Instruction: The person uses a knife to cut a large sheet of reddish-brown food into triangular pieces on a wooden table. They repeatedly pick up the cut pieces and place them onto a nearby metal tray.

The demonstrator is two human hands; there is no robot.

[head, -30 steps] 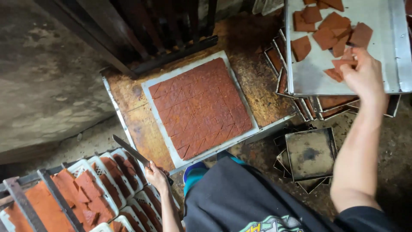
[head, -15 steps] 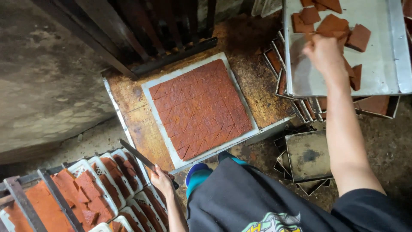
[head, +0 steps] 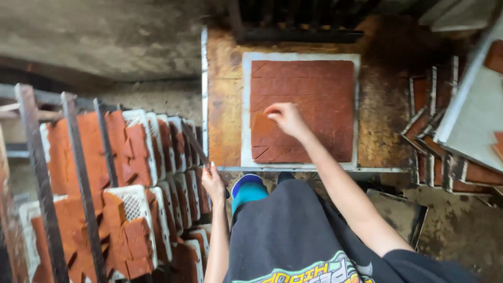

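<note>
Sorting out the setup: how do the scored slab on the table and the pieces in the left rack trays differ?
The scored slab lies flat as one square sheet; the rack pieces are separated, jumbled chunks. The right hand touches the slab; the left hand hangs nearer the pieces. Both are reddish-brown.

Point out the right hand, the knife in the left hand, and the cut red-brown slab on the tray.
right hand (head: 285, 118), head view, on the back of the hand.
knife (head: 195, 142), head view, mid-blade.
red-brown slab (head: 319, 99), head view, on its cut top surface.

The right hand (head: 285, 119) hides part of the scored slab (head: 309, 105); the right-edge tray (head: 471, 120) is cut off.
</note>
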